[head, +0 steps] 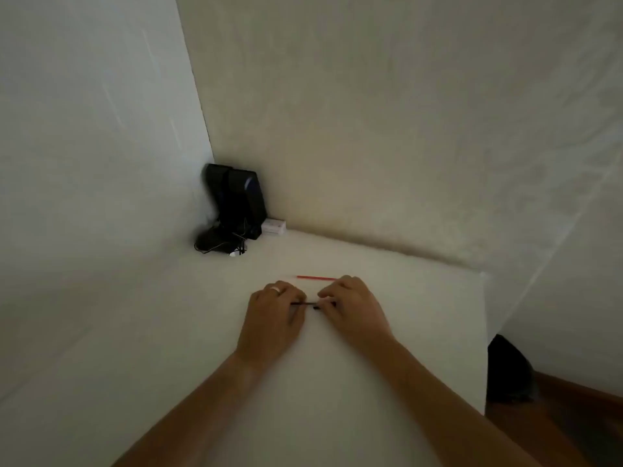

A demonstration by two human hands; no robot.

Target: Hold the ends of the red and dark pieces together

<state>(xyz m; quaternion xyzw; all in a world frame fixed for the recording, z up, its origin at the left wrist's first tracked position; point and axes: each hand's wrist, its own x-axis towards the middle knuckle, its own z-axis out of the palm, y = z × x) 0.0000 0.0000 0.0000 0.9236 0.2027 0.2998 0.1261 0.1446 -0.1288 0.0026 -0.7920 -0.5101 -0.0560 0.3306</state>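
Thin black stick (305, 303): slender, straight, dark, lying level just above the worktop (202, 332), between the two hands. Only its short middle length shows; both ends are hidden under fingers. Left hand (274, 315): fingers curled down over the stick's left end, pinching it; a pale metal ring (276, 289) sits on one finger. Right hand (350, 308): fingers curled likewise over the right end, fingertips pinching it. Thin red stick (316, 278): same slim straight shape, flat on the worktop just beyond the hands, its right end at the right hand's knuckles. Worktop surface matt, off-white, smooth. In the far corner against textured plaster walls: two black boxy speakers (241, 200), glossy-fronted, with tangled cable (222, 246) and a small white box (273, 226) beside them.
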